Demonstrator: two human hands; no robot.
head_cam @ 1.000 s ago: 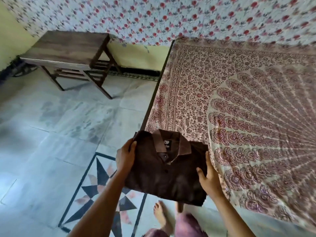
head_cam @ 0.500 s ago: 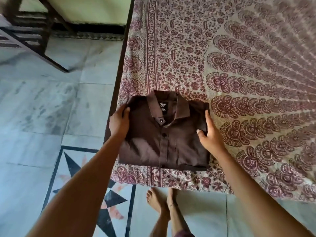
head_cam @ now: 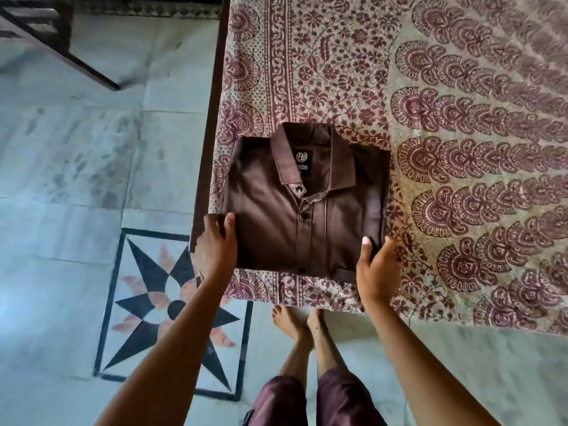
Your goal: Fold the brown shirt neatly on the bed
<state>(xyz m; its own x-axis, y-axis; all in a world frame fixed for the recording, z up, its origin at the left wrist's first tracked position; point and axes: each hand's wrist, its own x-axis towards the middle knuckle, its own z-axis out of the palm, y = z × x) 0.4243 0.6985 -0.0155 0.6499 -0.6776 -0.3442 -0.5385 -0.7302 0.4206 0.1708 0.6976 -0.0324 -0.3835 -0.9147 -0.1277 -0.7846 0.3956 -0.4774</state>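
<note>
Head: left hand, right hand lower on shirt.

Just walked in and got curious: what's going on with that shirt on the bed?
A barefoot person stands at the bed's corner. The brown shirt lies on the patterned bedspread, already folded into a neat rectangle, collar showing. The left hand and right hand each hold a lower side edge, thumb on top.

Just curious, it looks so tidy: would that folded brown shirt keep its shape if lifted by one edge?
Probably not: the brown shirt is layered cloth, so it would likely droop and unfold. The left hand and right hand grip opposite sides, which suits that. Thin fabric, so probably light.
</note>
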